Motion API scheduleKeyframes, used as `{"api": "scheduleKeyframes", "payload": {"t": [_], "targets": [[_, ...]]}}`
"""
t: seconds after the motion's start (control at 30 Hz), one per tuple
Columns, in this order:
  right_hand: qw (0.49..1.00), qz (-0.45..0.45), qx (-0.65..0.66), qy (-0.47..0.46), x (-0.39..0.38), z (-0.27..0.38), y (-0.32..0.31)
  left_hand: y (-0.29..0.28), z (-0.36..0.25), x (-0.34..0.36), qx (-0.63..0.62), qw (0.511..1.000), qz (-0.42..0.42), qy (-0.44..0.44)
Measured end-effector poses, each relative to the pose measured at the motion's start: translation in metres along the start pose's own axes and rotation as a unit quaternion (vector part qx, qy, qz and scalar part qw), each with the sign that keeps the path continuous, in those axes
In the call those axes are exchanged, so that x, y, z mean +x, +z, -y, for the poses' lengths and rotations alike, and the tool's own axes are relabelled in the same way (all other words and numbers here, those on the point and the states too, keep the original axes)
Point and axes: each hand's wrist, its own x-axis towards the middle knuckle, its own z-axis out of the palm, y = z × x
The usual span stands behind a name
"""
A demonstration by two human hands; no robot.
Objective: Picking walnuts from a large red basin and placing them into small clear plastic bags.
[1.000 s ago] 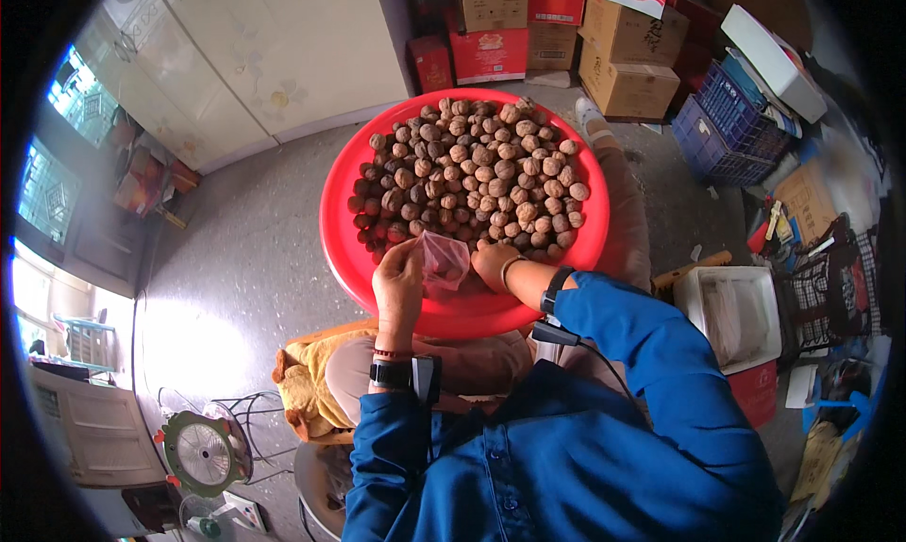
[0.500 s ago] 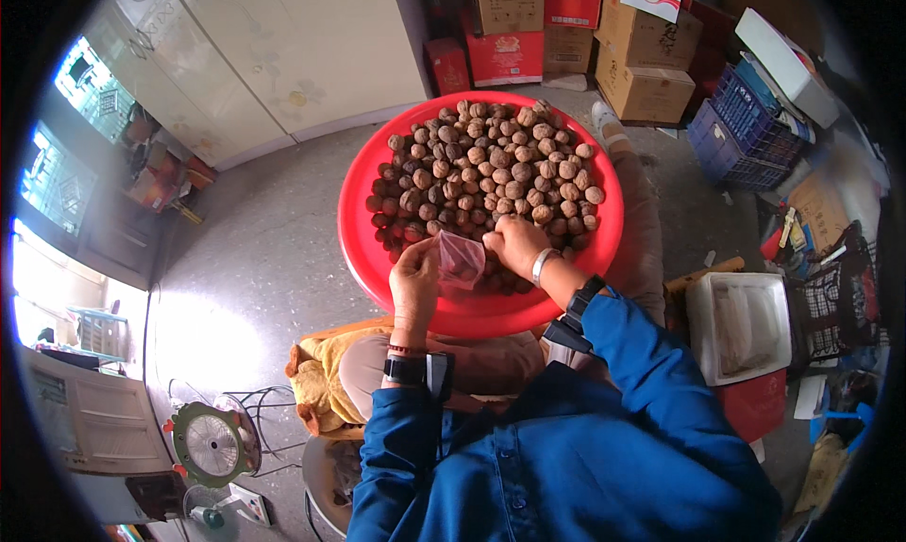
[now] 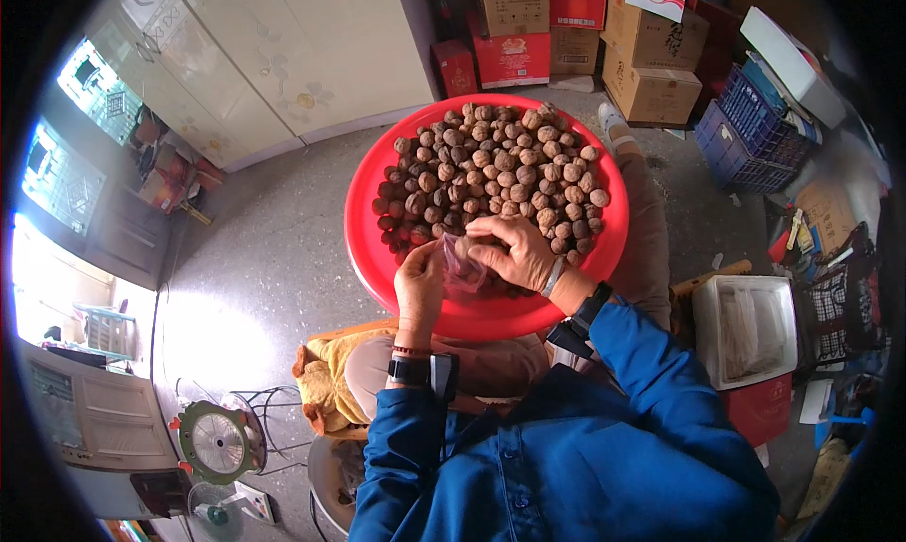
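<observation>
Walnuts point(image 3: 505, 179) in their shells fill a wide red plastic basin point(image 3: 373, 287) in front of me. My left hand point(image 3: 418, 283) pinches the edge of a small, thin pinkish mesh bag point(image 3: 462, 270) above the basin's near part. My right hand point(image 3: 517, 251) is at the bag's mouth, its thumb and fingers bent round what looks like a walnut, partly hidden by the fingers. The bag hangs between both hands, and its contents are hard to make out.
Cardboard boxes point(image 3: 661, 94) and blue crates point(image 3: 746, 136) stand beyond the basin to the right. A white foam box point(image 3: 783, 349) sits at right. A green-rimmed fan point(image 3: 215, 443) with cables is at lower left, near a yellow cloth point(image 3: 335, 377).
My right hand has risen from the walnuts to the right of the bag and now reaches over its mouth. My left hand still holds the bag. The whole view has shifted slightly.
</observation>
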Motion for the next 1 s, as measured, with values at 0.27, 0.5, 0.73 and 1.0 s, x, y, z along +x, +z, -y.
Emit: {"api": "scheduleKeyframes", "payload": {"t": [0.27, 0.5, 0.73, 1.0], "targets": [[0.956, -0.150, -0.242, 0.070, -0.002, -0.023, -0.004, 0.002, -0.005, -0.002, 0.011, 1.000, 0.001, -0.006], [0.823, -0.082, -0.450, 0.336, -0.004, -0.019, -0.018, 0.000, -0.002, -0.001, 0.005, 1.000, 0.009, -0.008], [0.771, -0.034, -0.510, 0.380, -0.010, -0.035, -0.020, 0.000, 0.003, 0.001, 0.004, 1.000, 0.007, 0.016], [0.771, -0.064, -0.512, 0.372, -0.016, -0.042, -0.015, -0.002, -0.006, -0.003, -0.013, 0.999, 0.025, -0.015]]}}
